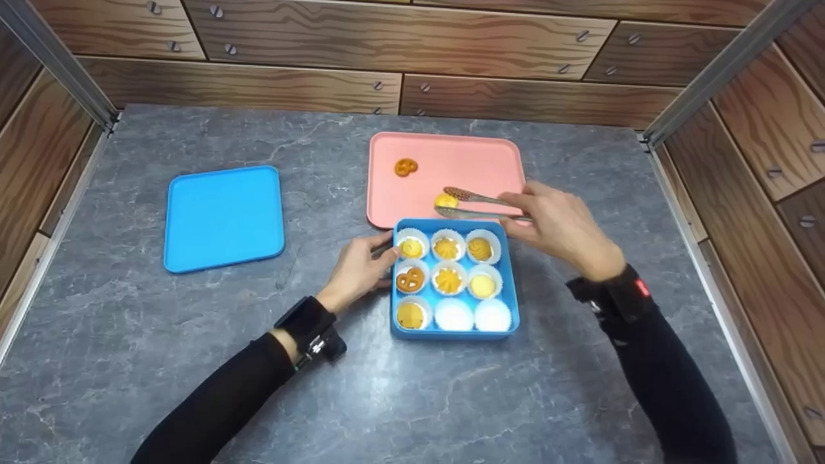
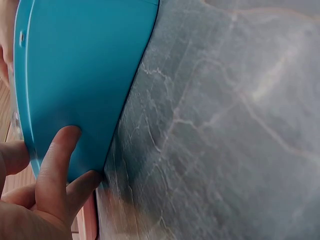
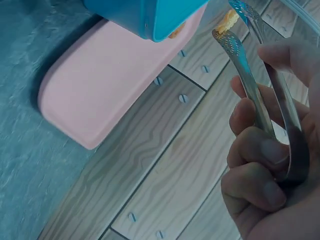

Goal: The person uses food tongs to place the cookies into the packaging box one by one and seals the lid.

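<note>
A blue square box (image 1: 514, 283) holds rows of white paper cups, most with a cookie or a pretzel (image 1: 410, 280) in them. Two cups at its near right show only white. At the box's far left corner my left hand (image 1: 358, 270) has its thumb on the rim and its fingers against the outer wall (image 2: 95, 65). My right hand (image 1: 561, 222) grips metal tongs (image 3: 287, 107), whose perforated tips are around a yellow cookie (image 1: 446, 201) above the pink tray (image 1: 477, 154). In the right wrist view the cookie (image 3: 227, 22) sits between both tips.
On the pink tray lies another pretzel (image 1: 406, 167), at the far left. A flat blue lid (image 1: 225, 219) lies on the grey marbled table (image 1: 309, 399), left of the box. Wood-patterned walls (image 1: 399, 38) enclose the table at the back and sides.
</note>
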`<action>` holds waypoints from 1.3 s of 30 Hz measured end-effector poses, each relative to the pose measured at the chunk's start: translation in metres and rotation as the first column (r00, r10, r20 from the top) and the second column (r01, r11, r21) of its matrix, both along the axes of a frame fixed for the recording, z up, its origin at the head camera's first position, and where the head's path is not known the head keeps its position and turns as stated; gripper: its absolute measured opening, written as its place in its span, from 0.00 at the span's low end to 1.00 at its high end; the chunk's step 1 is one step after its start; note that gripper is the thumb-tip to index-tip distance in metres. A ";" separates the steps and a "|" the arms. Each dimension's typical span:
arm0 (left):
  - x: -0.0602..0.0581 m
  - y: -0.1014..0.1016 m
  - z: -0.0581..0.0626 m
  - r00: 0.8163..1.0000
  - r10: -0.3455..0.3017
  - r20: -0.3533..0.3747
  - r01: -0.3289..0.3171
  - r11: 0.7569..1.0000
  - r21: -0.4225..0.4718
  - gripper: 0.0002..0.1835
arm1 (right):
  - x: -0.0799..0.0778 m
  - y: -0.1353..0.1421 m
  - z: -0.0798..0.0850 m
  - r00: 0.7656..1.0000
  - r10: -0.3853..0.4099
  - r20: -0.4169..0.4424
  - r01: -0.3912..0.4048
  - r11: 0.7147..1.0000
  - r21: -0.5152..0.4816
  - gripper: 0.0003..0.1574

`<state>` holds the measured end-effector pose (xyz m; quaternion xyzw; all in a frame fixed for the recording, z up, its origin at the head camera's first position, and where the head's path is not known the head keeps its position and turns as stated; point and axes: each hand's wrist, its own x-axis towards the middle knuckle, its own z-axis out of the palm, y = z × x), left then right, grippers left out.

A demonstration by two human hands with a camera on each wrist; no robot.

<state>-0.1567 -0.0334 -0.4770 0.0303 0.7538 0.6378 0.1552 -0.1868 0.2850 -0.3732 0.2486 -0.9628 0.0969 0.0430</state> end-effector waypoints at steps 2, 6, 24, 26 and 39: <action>-0.001 0.000 0.000 1.000 -0.001 -0.009 0.001 1.000 -0.014 0.28 | 0.009 0.006 0.000 1.000 0.013 -0.008 -0.014 1.000 -0.015 0.23; -0.001 0.000 -0.001 1.000 -0.002 -0.016 0.002 1.000 -0.015 0.28 | 0.026 0.017 -0.001 0.998 0.058 0.004 -0.058 0.998 -0.029 0.24; 0.000 0.000 -0.001 1.000 0.012 0.007 -0.012 1.000 -0.012 0.29 | 0.077 0.037 -0.005 0.961 0.270 0.064 -0.271 0.963 -0.001 0.25; 0.000 0.001 -0.001 1.000 0.008 0.002 -0.008 1.000 -0.015 0.29 | 0.080 0.037 -0.006 0.953 0.292 0.074 -0.293 0.956 0.001 0.25; 0.000 0.001 -0.001 1.000 0.017 0.026 -0.016 1.000 -0.023 0.29 | 0.082 0.029 -0.017 0.931 0.344 0.119 -0.353 0.934 0.055 0.24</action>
